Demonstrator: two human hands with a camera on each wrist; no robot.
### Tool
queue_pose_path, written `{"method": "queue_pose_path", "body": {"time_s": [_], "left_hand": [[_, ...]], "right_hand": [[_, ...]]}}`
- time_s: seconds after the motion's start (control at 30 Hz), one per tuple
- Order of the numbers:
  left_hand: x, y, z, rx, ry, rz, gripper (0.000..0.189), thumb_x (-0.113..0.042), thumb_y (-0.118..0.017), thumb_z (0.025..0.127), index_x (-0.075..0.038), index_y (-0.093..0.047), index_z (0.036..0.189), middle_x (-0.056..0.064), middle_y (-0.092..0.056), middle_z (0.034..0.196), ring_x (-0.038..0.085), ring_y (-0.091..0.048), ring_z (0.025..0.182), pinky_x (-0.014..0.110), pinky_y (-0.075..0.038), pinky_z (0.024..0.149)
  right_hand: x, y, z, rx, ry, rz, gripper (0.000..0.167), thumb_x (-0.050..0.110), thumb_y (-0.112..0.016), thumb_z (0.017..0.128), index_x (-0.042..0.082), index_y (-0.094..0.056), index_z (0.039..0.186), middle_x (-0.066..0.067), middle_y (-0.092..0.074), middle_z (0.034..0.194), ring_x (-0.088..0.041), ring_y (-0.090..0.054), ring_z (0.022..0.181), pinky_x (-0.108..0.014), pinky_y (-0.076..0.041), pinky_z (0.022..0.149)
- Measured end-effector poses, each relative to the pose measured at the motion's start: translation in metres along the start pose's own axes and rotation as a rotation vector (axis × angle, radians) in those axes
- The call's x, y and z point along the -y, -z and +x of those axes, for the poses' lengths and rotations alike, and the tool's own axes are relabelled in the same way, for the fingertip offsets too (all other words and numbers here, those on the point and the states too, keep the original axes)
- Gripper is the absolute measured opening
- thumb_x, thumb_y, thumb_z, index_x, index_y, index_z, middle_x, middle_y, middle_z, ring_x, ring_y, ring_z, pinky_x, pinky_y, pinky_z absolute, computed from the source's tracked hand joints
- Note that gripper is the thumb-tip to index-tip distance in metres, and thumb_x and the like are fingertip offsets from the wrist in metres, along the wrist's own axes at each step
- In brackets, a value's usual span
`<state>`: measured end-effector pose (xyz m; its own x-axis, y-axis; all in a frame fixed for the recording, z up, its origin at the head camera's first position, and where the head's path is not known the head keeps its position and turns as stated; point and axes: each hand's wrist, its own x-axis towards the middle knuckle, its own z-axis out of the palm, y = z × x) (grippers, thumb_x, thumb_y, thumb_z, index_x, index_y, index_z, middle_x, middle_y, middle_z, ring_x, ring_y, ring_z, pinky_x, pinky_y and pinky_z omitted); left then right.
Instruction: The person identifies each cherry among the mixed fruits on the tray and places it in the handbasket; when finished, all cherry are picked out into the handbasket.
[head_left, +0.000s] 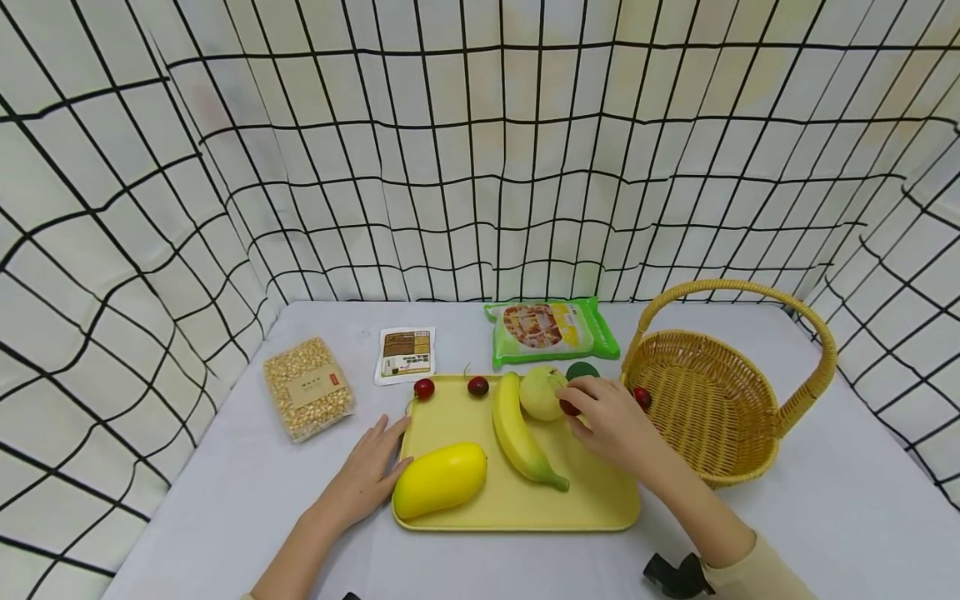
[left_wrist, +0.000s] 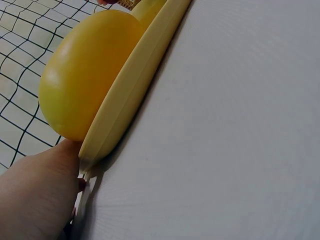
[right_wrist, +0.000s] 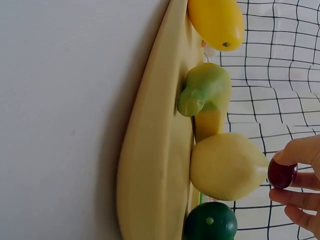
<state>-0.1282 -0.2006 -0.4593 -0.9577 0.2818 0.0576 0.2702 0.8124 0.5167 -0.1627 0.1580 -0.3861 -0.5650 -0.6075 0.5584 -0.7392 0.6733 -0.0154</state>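
Observation:
My right hand [head_left: 611, 421] pinches a dark red cherry [right_wrist: 282, 173] between thumb and fingers, close beside the pale yellow-green round fruit [head_left: 542, 393]. That fruit sits on the yellow tray [head_left: 525, 512] next to a banana [head_left: 517, 433]. At the tray's left edge my left hand [head_left: 367, 475] rests with fingers extended, its thumb against the rim beside a yellow mango [head_left: 441, 481]. Two cherries lie by the tray's far side, one at the far-left corner [head_left: 423, 389] and another cherry [head_left: 477, 386] farther right. A dark green round fruit [right_wrist: 211, 222] is partly behind my right hand in the head view.
On the right stands a wicker basket [head_left: 705, 408] with a tall handle; a red cherry [head_left: 642, 398] shows at its left side. Behind the tray lie a green food packet [head_left: 555, 329] and a white-brown sachet [head_left: 406, 354]. A bag of kernels [head_left: 309, 388] lies left. Black netting surrounds the table.

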Motion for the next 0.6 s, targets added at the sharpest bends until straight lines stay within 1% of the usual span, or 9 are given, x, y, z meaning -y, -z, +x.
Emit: {"method": "queue_pose_path", "body": {"time_s": [0.1,0.4,0.6], "left_hand": [[0.000,0.000,-0.001,-0.006,-0.006,-0.006,0.059,-0.031,-0.052,0.093,-0.010,-0.030,0.143,0.013,-0.030,0.146,0.035,-0.017,0.136,0.056,-0.017,0.106],[-0.001,0.000,-0.002,0.001,0.000,-0.012,0.058,-0.032,-0.052,0.093,-0.010,-0.030,0.143,0.012,-0.030,0.146,0.034,-0.016,0.136,0.054,-0.016,0.107],[-0.001,0.001,-0.001,0.001,0.000,-0.007,0.059,-0.032,-0.052,0.093,-0.010,-0.030,0.143,0.012,-0.031,0.146,0.034,-0.016,0.136,0.054,-0.016,0.107]], "right_hand": [[-0.002,0.002,-0.005,-0.011,-0.018,0.008,0.031,0.006,-0.076,0.070,0.007,-0.065,0.099,-0.008,-0.061,0.096,-0.022,-0.058,0.089,-0.040,-0.048,0.074],[-0.008,0.012,-0.016,-0.007,-0.072,0.022,0.030,0.006,-0.076,0.070,0.008,-0.065,0.098,-0.007,-0.061,0.097,-0.021,-0.057,0.088,-0.039,-0.047,0.070],[-0.016,0.019,-0.026,-0.017,-0.113,0.028,0.031,0.004,-0.074,0.070,0.006,-0.064,0.099,-0.008,-0.060,0.098,-0.023,-0.057,0.088,-0.041,-0.046,0.073]]}}
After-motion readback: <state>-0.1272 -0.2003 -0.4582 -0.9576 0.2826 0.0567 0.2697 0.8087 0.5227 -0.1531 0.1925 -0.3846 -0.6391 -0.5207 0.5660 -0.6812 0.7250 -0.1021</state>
